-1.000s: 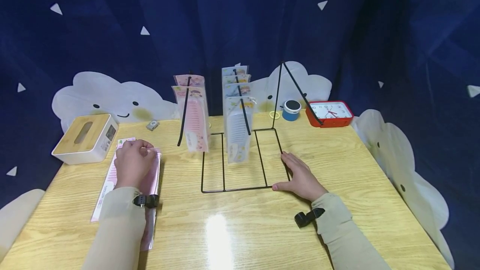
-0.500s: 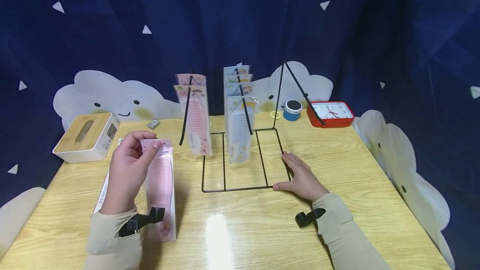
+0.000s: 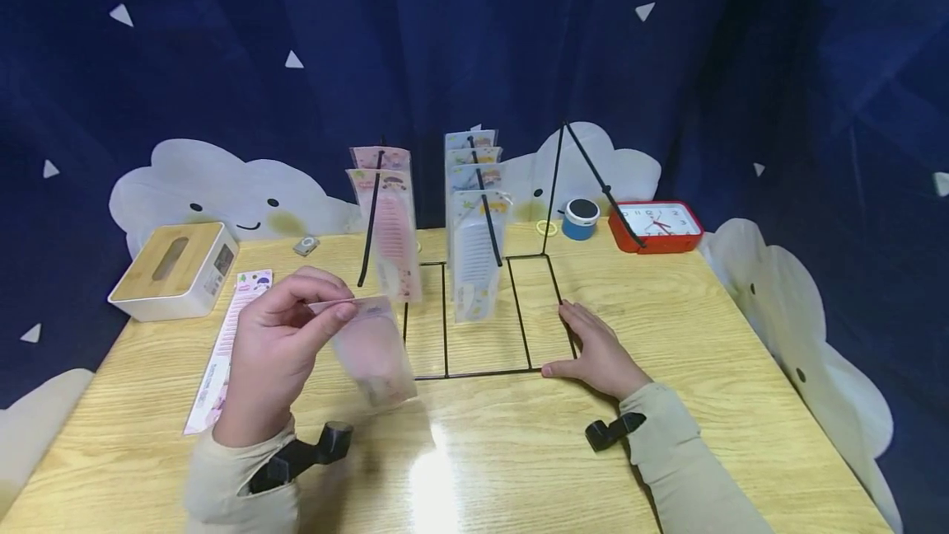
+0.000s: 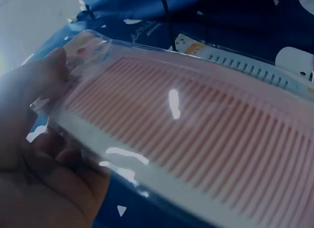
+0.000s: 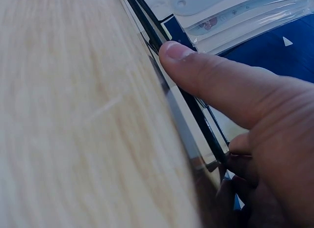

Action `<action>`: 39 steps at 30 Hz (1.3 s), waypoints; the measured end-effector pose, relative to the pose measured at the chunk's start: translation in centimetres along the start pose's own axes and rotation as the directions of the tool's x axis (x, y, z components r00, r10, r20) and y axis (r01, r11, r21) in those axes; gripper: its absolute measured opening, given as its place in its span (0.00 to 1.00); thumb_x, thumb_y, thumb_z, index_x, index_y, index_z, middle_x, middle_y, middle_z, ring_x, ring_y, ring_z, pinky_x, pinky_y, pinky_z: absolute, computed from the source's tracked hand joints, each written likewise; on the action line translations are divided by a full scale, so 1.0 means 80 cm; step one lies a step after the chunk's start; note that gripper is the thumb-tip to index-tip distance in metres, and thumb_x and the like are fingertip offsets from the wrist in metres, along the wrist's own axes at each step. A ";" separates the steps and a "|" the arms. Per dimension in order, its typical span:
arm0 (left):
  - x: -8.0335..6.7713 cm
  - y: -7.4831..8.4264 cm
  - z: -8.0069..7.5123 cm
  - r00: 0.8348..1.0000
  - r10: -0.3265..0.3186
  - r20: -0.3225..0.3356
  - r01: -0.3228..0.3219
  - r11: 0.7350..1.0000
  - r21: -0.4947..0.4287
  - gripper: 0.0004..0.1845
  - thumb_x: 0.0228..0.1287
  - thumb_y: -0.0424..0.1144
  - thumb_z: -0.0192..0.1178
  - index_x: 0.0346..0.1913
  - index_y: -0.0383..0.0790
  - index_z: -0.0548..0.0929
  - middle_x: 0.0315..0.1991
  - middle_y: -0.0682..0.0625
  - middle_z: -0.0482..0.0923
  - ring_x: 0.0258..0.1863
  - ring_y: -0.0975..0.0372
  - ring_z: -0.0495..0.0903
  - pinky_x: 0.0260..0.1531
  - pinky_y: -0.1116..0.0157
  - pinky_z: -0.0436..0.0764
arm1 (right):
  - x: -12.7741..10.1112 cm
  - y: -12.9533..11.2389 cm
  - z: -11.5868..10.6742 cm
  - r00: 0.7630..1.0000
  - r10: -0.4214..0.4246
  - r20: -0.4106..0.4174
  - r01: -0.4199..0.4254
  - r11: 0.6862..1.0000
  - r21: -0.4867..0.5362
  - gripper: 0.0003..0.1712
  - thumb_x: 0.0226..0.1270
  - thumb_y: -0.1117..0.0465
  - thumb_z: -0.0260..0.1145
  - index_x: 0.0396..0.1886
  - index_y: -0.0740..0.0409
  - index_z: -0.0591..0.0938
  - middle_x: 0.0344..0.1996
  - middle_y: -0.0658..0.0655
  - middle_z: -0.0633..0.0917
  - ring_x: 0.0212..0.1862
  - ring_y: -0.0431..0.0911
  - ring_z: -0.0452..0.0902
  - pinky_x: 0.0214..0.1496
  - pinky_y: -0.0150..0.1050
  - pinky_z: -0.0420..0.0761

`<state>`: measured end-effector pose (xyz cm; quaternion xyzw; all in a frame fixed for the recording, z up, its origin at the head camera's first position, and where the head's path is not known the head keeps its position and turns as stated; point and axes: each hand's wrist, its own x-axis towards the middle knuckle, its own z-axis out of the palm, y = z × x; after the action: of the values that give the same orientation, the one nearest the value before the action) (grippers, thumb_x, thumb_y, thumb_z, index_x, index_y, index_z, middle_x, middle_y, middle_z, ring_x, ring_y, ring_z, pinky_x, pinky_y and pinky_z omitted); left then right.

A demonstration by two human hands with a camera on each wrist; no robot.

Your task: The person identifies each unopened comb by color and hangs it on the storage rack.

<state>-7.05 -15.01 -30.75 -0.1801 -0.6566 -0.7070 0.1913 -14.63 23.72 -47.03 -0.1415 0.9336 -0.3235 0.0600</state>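
My left hand (image 3: 270,353) pinches the top edge of a packaged pink comb (image 3: 374,348) between thumb and fingers, and the clear bag hangs tilted to the right. In the left wrist view the comb's (image 4: 196,125) teeth show through the plastic. With fairly straight fingers, my right hand (image 3: 602,359) rests on the right front corner of a black wire display rack (image 3: 489,372). Pink comb packs (image 3: 391,229) hang on the rack's left hook. From the middle hook hang several blue comb packs (image 3: 477,254). The right hook (image 3: 593,171) carries nothing.
Another pink comb pack (image 3: 230,353) lies on the table at left. Behind it stands a tissue box (image 3: 174,274), with a small grey clip-like gadget (image 3: 306,245) nearby. A blue cylinder (image 3: 580,219) and a red clock (image 3: 656,227) stand at the back right.
My left hand has lifted the pink comb pack off the table at left and carried it up and rightward, tilting it. The right hand stays on the rack.
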 end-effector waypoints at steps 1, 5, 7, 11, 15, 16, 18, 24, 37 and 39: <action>0.001 0.000 0.002 1.000 0.006 -0.003 -0.006 1.000 -0.005 0.09 0.58 0.14 0.62 0.36 0.28 0.84 0.36 0.47 0.81 0.39 0.59 0.79 0.33 0.71 0.80 | 0.000 0.000 0.000 1.000 -0.003 -0.002 0.003 1.000 -0.002 0.68 0.47 0.35 0.79 0.79 0.63 0.58 0.78 0.63 0.57 0.79 0.61 0.45 0.73 0.64 0.52; 0.006 -0.003 0.010 0.999 0.043 -0.020 -0.044 0.998 -0.037 0.08 0.58 0.15 0.62 0.37 0.26 0.83 0.36 0.47 0.81 0.37 0.59 0.79 0.30 0.71 0.77 | 0.000 0.001 0.001 1.000 -0.011 -0.005 0.011 1.000 -0.004 0.67 0.47 0.35 0.79 0.78 0.64 0.58 0.78 0.63 0.58 0.78 0.61 0.46 0.73 0.64 0.53; 0.007 -0.005 0.012 0.998 0.061 -0.026 -0.063 0.997 -0.049 0.08 0.59 0.15 0.62 0.38 0.28 0.84 0.36 0.48 0.81 0.36 0.60 0.78 0.29 0.71 0.75 | 0.000 0.001 0.001 1.000 -0.015 -0.006 0.014 1.000 -0.003 0.68 0.47 0.35 0.79 0.78 0.64 0.58 0.78 0.64 0.58 0.78 0.61 0.46 0.72 0.65 0.53; 0.008 -0.005 0.016 0.997 0.074 -0.037 -0.076 0.996 -0.050 0.09 0.61 0.17 0.62 0.38 0.32 0.85 0.37 0.48 0.81 0.35 0.61 0.77 0.28 0.72 0.73 | 0.002 0.001 0.001 1.000 -0.010 -0.001 0.010 1.000 0.000 0.67 0.47 0.35 0.79 0.79 0.63 0.58 0.78 0.63 0.58 0.79 0.60 0.46 0.73 0.64 0.53; 0.011 -0.003 0.019 0.998 0.062 -0.031 -0.063 0.997 -0.043 0.10 0.62 0.17 0.61 0.37 0.34 0.85 0.37 0.47 0.81 0.35 0.61 0.78 0.30 0.71 0.76 | 0.002 0.003 0.001 1.000 -0.006 0.002 0.006 1.000 -0.001 0.68 0.47 0.35 0.79 0.79 0.62 0.58 0.78 0.62 0.58 0.79 0.59 0.45 0.73 0.64 0.52; 0.011 -0.003 0.020 0.998 0.062 -0.026 -0.063 0.997 -0.049 0.10 0.62 0.17 0.61 0.37 0.33 0.85 0.37 0.47 0.81 0.35 0.61 0.78 0.31 0.71 0.76 | 0.002 0.002 0.001 1.000 -0.005 0.002 0.005 1.000 0.000 0.68 0.47 0.35 0.79 0.79 0.62 0.58 0.78 0.62 0.58 0.79 0.59 0.45 0.73 0.64 0.52; 0.013 -0.004 0.020 0.998 0.061 -0.019 -0.062 0.997 -0.050 0.10 0.63 0.18 0.60 0.37 0.34 0.85 0.37 0.47 0.81 0.36 0.61 0.78 0.32 0.71 0.76 | 0.001 0.002 0.001 1.000 -0.003 0.002 0.003 1.000 0.003 0.68 0.46 0.35 0.79 0.79 0.62 0.58 0.78 0.62 0.58 0.79 0.59 0.45 0.73 0.64 0.53; 0.019 -0.013 0.016 0.999 0.033 -0.015 -0.033 0.999 -0.042 0.07 0.69 0.24 0.59 0.39 0.36 0.86 0.39 0.51 0.82 0.39 0.63 0.80 0.40 0.70 0.78 | 0.000 0.002 0.000 1.000 -0.003 -0.001 0.003 1.000 -0.004 0.68 0.46 0.35 0.79 0.78 0.63 0.59 0.78 0.63 0.58 0.79 0.60 0.46 0.73 0.64 0.53; 0.051 -0.033 0.016 0.994 -0.055 -0.099 0.062 0.996 0.067 0.08 0.69 0.28 0.61 0.40 0.44 0.86 0.28 0.54 0.80 0.26 0.65 0.72 0.30 0.69 0.72 | -0.001 0.001 -0.001 1.000 -0.003 -0.005 0.003 1.000 -0.001 0.67 0.47 0.36 0.79 0.78 0.63 0.58 0.78 0.63 0.58 0.79 0.60 0.46 0.73 0.64 0.52; 0.057 -0.037 0.015 0.993 -0.063 -0.100 0.070 0.995 0.074 0.07 0.70 0.28 0.61 0.40 0.44 0.86 0.30 0.54 0.81 0.28 0.65 0.73 0.31 0.69 0.73 | 0.000 0.002 -0.001 1.000 -0.008 -0.006 0.008 1.000 -0.002 0.67 0.47 0.35 0.79 0.78 0.64 0.58 0.78 0.64 0.58 0.78 0.61 0.46 0.73 0.65 0.52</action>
<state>-12.45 -13.77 -30.89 -0.1160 -0.6790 -0.6950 0.2061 -14.64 23.86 -47.06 -0.1443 0.9335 -0.3235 0.0556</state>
